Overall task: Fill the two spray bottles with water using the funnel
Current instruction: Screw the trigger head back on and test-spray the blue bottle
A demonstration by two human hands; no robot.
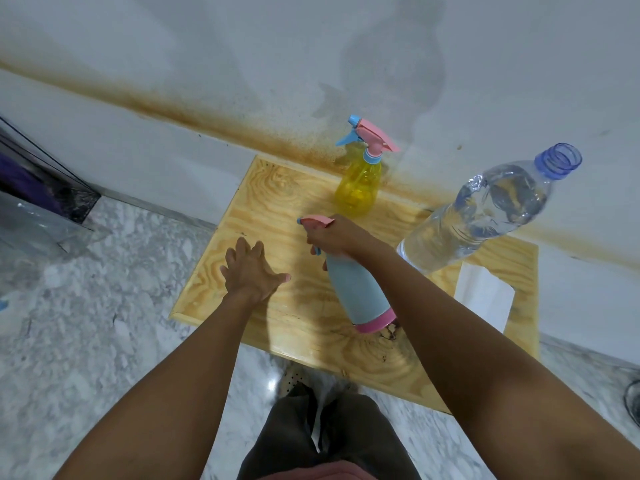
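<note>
- Upright in the middle of the counter point(277, 202): blue spray bottle point(356, 292), pink base down, nozzle pointing left.
- Behind it by the wall: yellow spray bottle point(360, 188), upright, nozzle also left.
- Curled round the blue neck: right hand point(332, 237) (trigger mostly hidden).
- Flat, fingers spread, holding nothing: left hand point(249, 271).
- At right: uncapped water bottle point(485, 216); white flat thing point(481, 299) beside it, hard to identify.

- Wall point(207, 46): white, marked by a rust-brown speckled band point(194, 114) running diagonally.
- Floor point(104, 306): grey-white marble pattern, glossy.
- Desk point(277, 188): pale plywood top, far edge at the wall.
- Clear plastic sheet point(31, 220): far left, over something dark.
</note>
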